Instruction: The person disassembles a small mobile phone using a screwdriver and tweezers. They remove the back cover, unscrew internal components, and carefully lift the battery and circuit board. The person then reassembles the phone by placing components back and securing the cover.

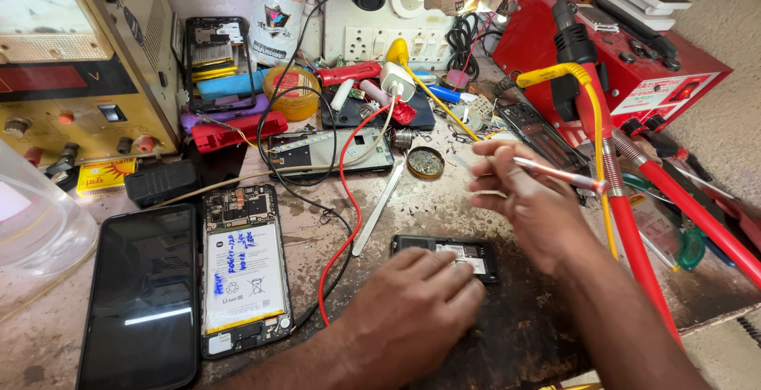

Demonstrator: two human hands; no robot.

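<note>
My left hand (412,304) lies flat on the workbench, its fingers pressing down on a small dark opened phone (448,254). My right hand (529,200) hovers just above and to the right of that phone, gripping a thin metal tool (555,173) like a pen, tip pointing left. To the left lie an opened phone showing its white battery (242,267) and a black phone screen (143,299).
A beige power supply (79,57) stands at the back left, a red machine (634,65) at the back right. Red and black wires (349,200) cross the bench. Red-handled tools (682,200) lie at right. A phone frame (329,152), small round tin (426,162) and clutter fill the back.
</note>
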